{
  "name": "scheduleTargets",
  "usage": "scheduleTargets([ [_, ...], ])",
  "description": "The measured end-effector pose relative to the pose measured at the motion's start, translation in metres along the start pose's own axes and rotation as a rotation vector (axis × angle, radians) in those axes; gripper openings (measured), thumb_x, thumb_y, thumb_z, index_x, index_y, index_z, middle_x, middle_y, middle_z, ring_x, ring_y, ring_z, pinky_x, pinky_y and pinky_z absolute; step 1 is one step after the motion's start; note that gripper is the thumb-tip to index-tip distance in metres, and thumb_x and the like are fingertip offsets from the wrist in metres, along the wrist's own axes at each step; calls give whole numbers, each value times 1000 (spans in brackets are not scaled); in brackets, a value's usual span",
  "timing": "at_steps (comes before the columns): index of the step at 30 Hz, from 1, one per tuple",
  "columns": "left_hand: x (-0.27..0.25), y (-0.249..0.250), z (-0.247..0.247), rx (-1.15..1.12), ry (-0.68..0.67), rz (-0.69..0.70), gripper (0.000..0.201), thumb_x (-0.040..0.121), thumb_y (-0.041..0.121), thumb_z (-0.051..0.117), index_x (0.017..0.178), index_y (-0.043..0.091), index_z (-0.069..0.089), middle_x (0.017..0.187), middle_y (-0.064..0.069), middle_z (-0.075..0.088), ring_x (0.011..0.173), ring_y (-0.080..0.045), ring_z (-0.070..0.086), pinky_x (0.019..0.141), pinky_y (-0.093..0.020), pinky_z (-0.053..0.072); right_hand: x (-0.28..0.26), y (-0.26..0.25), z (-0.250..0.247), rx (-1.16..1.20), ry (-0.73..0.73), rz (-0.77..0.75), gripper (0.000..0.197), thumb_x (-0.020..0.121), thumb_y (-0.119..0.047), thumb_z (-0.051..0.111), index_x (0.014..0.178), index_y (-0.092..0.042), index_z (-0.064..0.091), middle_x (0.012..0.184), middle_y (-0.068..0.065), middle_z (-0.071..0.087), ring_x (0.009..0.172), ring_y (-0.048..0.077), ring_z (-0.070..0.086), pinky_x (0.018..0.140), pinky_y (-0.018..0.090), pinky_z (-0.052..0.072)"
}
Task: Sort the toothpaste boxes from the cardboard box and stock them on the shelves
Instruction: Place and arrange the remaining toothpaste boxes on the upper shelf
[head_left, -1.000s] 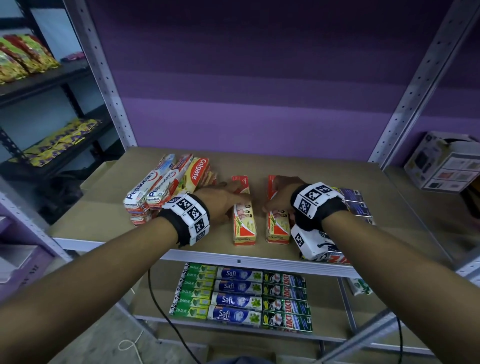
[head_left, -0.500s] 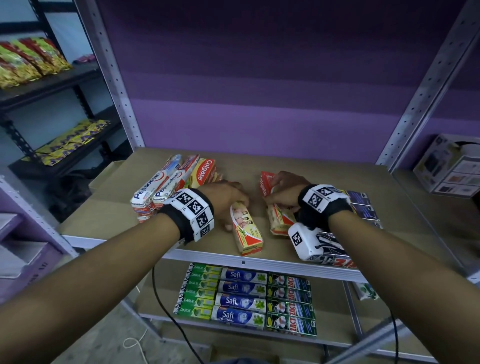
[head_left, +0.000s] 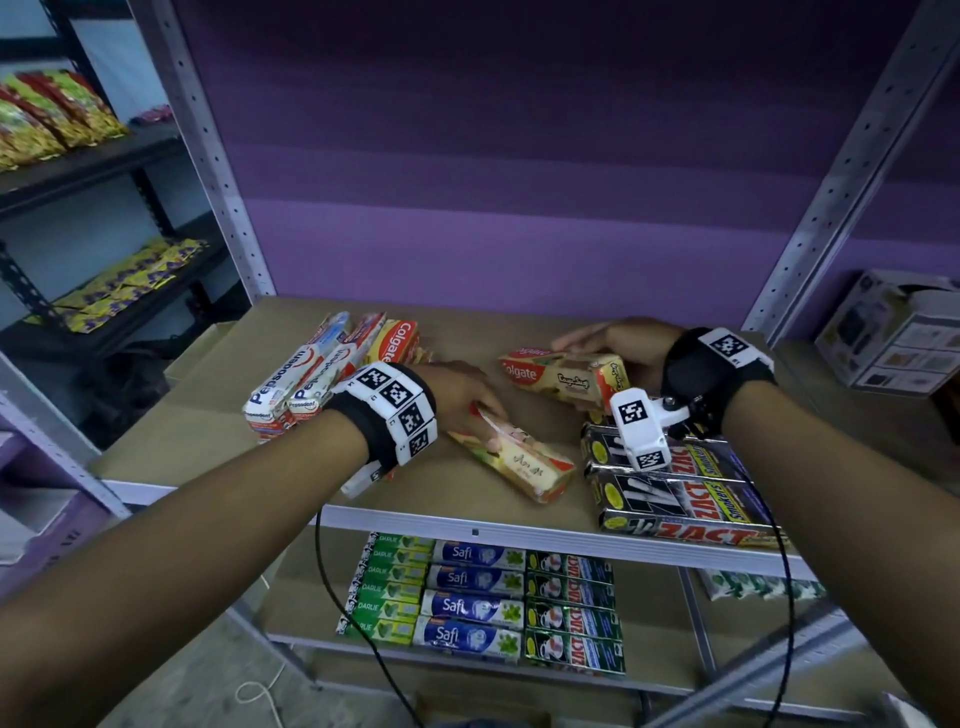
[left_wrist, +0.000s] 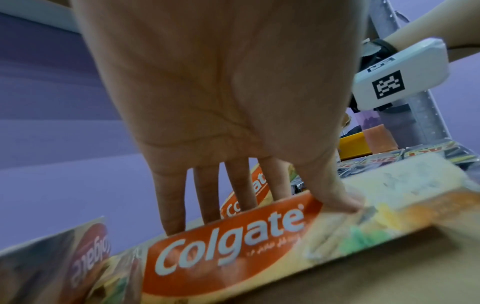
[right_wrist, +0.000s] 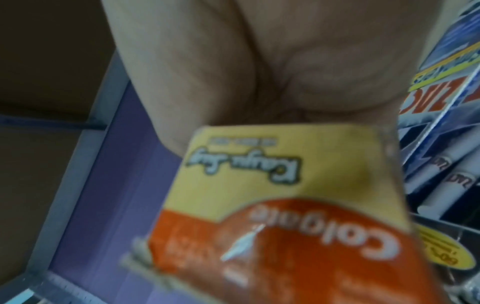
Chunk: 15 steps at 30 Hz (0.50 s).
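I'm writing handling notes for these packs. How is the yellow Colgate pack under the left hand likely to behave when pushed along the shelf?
The yellow Colgate pack looks like a flat-sided carton, so it should slide, not roll. The left hand holds it from above, fingers over the far edge in the left wrist view, so it probably keeps its shape. Its glossy wrap may be slippery on the shelf.

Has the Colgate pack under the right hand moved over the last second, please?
Yes. The Colgate pack has swung from lengthwise to crosswise, away from the shelf's front edge.

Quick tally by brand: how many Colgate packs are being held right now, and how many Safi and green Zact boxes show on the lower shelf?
Colgate packs held: 2
Safi boxes showing: 4
Green Zact boxes showing: 4
Total: 10
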<state>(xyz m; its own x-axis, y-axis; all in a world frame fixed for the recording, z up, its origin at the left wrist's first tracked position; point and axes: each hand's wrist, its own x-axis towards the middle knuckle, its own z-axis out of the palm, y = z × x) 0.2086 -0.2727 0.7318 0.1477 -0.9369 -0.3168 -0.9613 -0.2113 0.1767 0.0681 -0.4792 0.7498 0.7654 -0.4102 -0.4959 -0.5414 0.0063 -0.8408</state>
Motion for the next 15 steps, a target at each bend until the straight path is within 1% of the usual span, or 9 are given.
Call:
scheduleTargets([
  [1,1,-1,1,-1,7,5,43,91,53,59,129,33,63,128,2,61,118,-16,55,104,-33,43,1,2,-4,32,-13,16,29,97,-12,49,114,-20,71,118,18,68,102,43,64,101,58,45],
  [3,5,-2,1,-15,-3,-2,44,94,57,51,128,34,63,130,7,63,119,-13,56,105,-33,42,2,7,-11,123,-38,49,27,98,-14,48,114,-20,69,118,18,68,95,40,67,90,52,54],
  [5,9,-2,2,-36,-22,-35,46,94,60,47,129,35,63,131,9,62,120,-13,56,106,-35,42,2,10,-16,207,-41,78,27,97,-18,49,117,-19,68,117,19,69,91,38,69,78,46,59],
  [6,11,-2,2,-35,-28,-52,47,95,61,46,129,34,62,132,8,62,120,-14,55,106,-34,42,1,11,-18,252,-37,89,26,97,-21,51,117,-19,68,115,19,70,88,37,71,75,44,60],
  [7,13,-2,2,-28,-30,-68,49,95,61,45,130,33,62,132,6,61,119,-15,55,105,-34,42,0,11,-20,302,-31,91,26,96,-25,54,115,-19,70,114,19,70,88,36,71,75,43,60],
  [8,15,-2,2,-22,-31,-83,50,94,62,45,131,31,61,132,5,61,119,-16,55,105,-34,42,-2,11,-23,343,-24,85,27,94,-30,57,114,-19,71,115,19,70,90,36,71,77,43,60],
  [11,20,-2,4,-13,-34,-122,52,95,63,42,129,30,61,129,3,61,115,-17,55,102,-34,43,-6,8,-28,368,-45,40,43,84,-41,69,116,-13,69,116,19,69,104,35,68,87,46,57],
  [13,24,-2,5,-7,-49,-153,55,95,66,36,126,29,62,124,2,63,109,-18,58,100,-35,44,-9,6,-29,342,-47,7,50,77,-40,78,114,-9,67,117,21,68,108,34,67,91,47,55],
  [15,28,-3,5,-5,-52,-175,59,95,68,33,122,27,64,118,1,65,102,-17,59,95,-35,46,-9,3,-27,343,-23,-16,46,77,-35,79,110,-6,65,119,22,67,106,33,68,87,45,57],
])
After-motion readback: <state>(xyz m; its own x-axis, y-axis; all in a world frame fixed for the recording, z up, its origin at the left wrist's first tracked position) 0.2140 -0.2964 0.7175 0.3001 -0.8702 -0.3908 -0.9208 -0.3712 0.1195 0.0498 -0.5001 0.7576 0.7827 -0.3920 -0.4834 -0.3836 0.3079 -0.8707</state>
